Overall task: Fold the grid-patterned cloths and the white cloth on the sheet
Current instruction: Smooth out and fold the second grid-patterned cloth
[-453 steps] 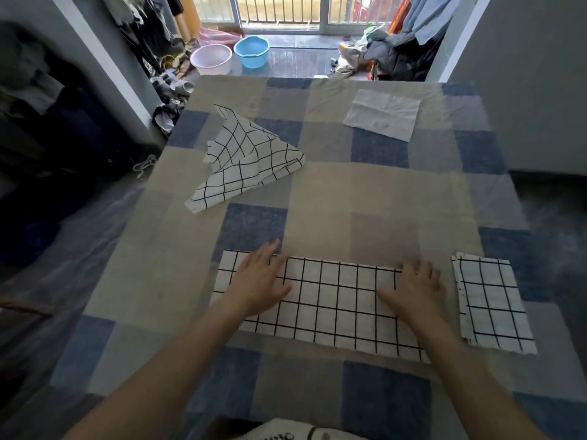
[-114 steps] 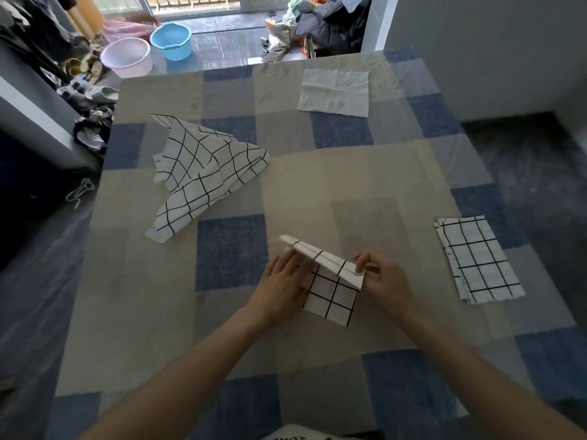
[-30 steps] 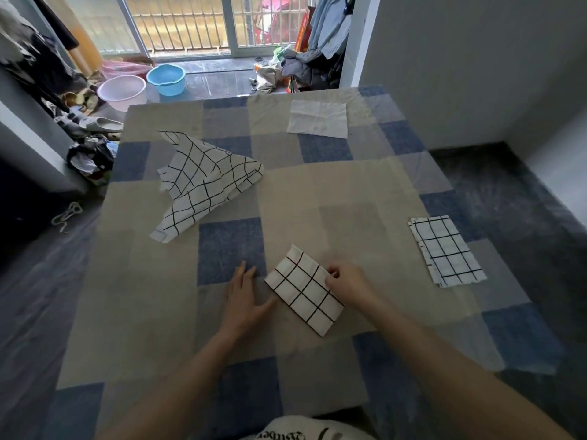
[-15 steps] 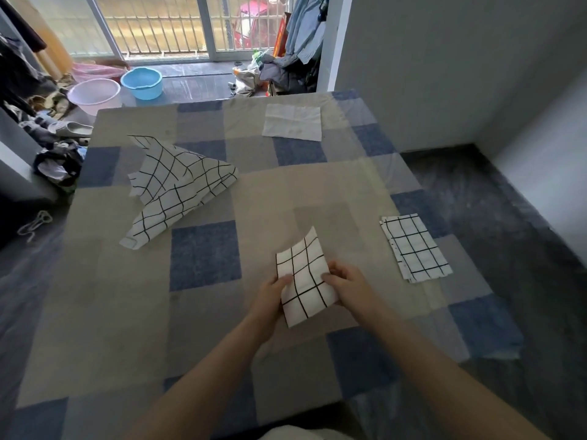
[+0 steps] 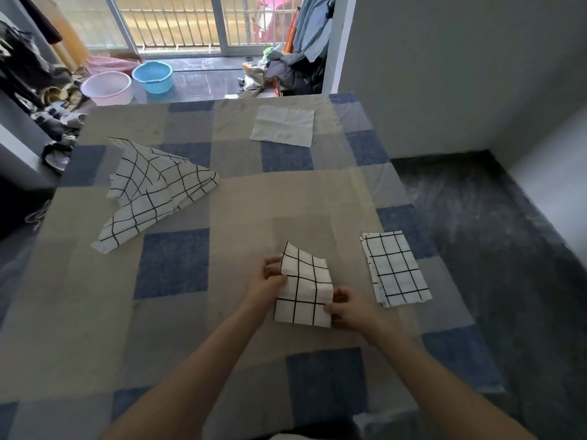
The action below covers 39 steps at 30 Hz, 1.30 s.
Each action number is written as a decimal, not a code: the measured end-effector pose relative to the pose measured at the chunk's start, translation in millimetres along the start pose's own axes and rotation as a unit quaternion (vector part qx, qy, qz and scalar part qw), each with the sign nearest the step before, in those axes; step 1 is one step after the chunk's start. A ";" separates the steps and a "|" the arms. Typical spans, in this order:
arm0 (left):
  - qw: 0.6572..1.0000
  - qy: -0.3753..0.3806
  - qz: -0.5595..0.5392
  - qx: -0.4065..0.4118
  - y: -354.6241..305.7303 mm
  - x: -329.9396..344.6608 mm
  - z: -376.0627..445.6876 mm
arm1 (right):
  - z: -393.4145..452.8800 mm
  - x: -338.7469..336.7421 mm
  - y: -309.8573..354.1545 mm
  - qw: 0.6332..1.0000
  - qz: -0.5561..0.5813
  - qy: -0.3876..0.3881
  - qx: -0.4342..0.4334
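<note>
A small folded grid-patterned cloth [image 5: 303, 285] is held up off the checked sheet [image 5: 241, 198] between both hands. My left hand [image 5: 265, 284] pinches its left edge and my right hand [image 5: 344, 308] grips its lower right corner. To the right lies a second folded grid cloth [image 5: 394, 268], flat near the sheet's right edge. At the left back a larger grid cloth [image 5: 152, 188] lies rumpled and unfolded. The white cloth [image 5: 282, 126] lies flat at the far end of the sheet.
The sheet ends at bare dark floor [image 5: 495, 236] on the right, with a grey wall [image 5: 444, 68] behind. Beyond the far edge stand a pink basin [image 5: 106, 87] and a blue basin [image 5: 152, 76], with piled clothes [image 5: 286, 71] by the barred door.
The folded cloth lay flat on the sheet a second ago; both hands have picked it up and carried it right, closer to the folded cloth by the edge.
</note>
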<state>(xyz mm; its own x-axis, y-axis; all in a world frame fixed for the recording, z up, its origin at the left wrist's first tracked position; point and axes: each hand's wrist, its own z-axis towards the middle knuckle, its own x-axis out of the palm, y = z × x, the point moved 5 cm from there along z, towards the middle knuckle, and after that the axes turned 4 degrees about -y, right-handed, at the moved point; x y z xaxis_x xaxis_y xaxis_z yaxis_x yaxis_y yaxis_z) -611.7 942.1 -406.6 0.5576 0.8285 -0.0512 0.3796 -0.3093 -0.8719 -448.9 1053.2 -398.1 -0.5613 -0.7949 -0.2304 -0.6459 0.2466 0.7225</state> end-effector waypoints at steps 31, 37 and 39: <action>0.791 0.032 0.583 0.184 25.0 59.6 -7.8 | 57.1 -13.8 26.7 0.795 -0.502 -0.006 -0.341; 0.783 0.024 0.585 0.212 18.3 55.2 -20.9 | 47.5 -7.6 40.8 0.763 -0.565 -0.001 -0.315; 0.800 -0.027 0.551 0.236 -2.9 43.7 -26.5 | 40.0 -3.9 56.1 0.750 -0.576 -0.017 -0.323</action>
<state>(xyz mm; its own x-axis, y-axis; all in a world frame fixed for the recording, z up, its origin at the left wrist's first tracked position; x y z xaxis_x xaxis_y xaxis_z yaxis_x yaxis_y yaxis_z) -568.9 966.9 -393.4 0.3250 0.1975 -0.9249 -0.6486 -0.6652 -0.3700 -503.7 1092.4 -382.8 0.1575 -0.2561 -0.9537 -0.3327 -0.9231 0.1929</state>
